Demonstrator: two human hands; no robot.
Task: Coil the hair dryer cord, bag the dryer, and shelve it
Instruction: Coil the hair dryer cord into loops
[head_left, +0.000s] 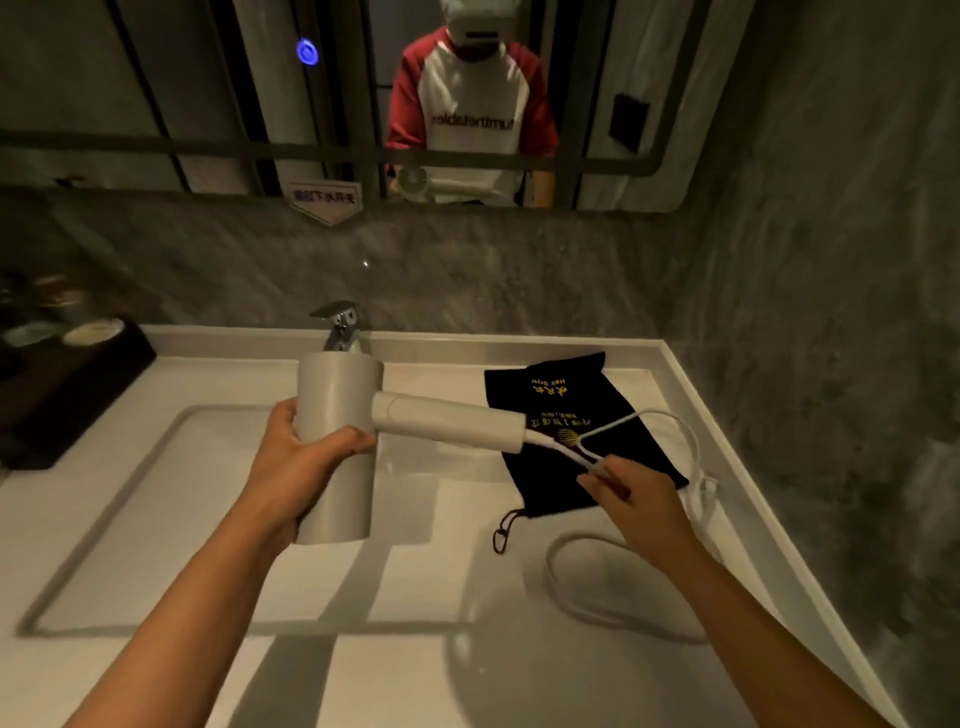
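left hand (296, 457) wraps white plastic hair dryer (337, 415) barrel | right hand (631, 499) pinches white cord (680, 441) | black fabric drawstring bag (571, 415) flat on table, far right

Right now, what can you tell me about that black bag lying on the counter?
The black bag is a soft cloth pouch lying flat and empty-looking on the white counter, right of the sink. Gold lettering, including "Hair Dryer", marks its face. A dark drawstring with a small toggle trails from its near end. The dryer's handle and white cord cross above it; neither hand touches it.
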